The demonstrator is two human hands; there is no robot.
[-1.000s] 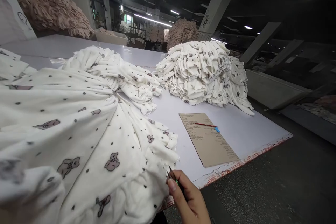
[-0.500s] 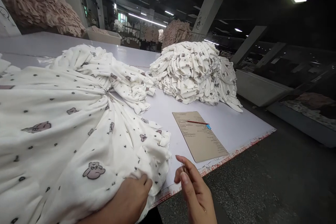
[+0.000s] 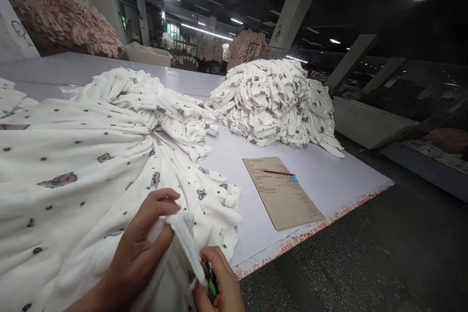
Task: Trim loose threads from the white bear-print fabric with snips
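A big heap of white fabric pieces printed with small bears (image 3: 91,165) is spread over the white table (image 3: 329,180) in front of me. My left hand (image 3: 141,248) pinches a lifted fold at the heap's near edge. My right hand (image 3: 219,285) is closed just below that fold, holding a thin tool with a green part against the cloth edge. What kind of tool it is I cannot make out.
A second stack of the same bear-print cloth (image 3: 274,102) sits further back on the table. A brown paper sheet (image 3: 283,192) with a red pencil (image 3: 278,173) lies near the table's right edge. Pink fabric piles (image 3: 62,19) stand behind. Dark floor runs along the right.
My left hand has lifted a fold of the fabric edge. My right hand has moved left and down from open air to the fold, closing on the tool.
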